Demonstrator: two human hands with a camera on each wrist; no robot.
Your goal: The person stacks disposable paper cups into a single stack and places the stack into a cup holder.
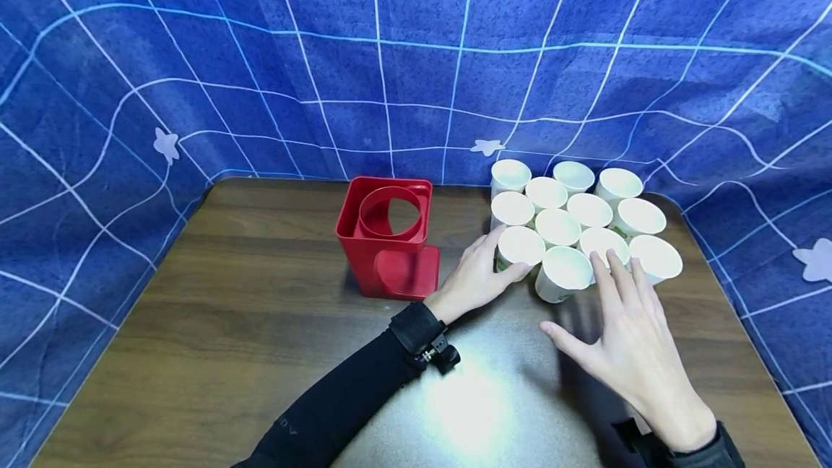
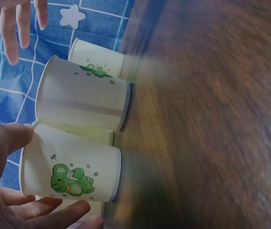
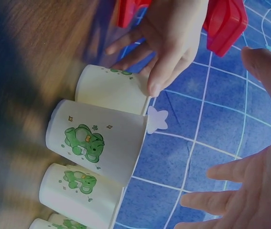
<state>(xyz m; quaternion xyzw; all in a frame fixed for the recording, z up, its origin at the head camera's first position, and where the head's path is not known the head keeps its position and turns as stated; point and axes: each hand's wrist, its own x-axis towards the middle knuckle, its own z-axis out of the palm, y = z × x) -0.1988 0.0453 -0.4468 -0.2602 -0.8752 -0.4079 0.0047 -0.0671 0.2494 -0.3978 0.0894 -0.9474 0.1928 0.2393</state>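
Reaching into a cluster of white paper cups [image 1: 588, 209] at the right of the head view, the left hand [image 1: 474, 276] curls thumb and fingers round the front-left cup [image 1: 520, 248]; the left wrist view shows that cup [image 2: 70, 167], printed with a green bear, cradled between thumb and fingers. The right hand [image 1: 627, 341] hovers spread and empty just over the front row, its fingertips near the tilted cup [image 1: 562, 274]. A red holder [image 1: 390, 237] stands on the worktop [image 1: 247, 323] left of the cups. The step in hand looks like picking one cup from the group; the next move calls for lifting it clear without knocking its touching neighbours.
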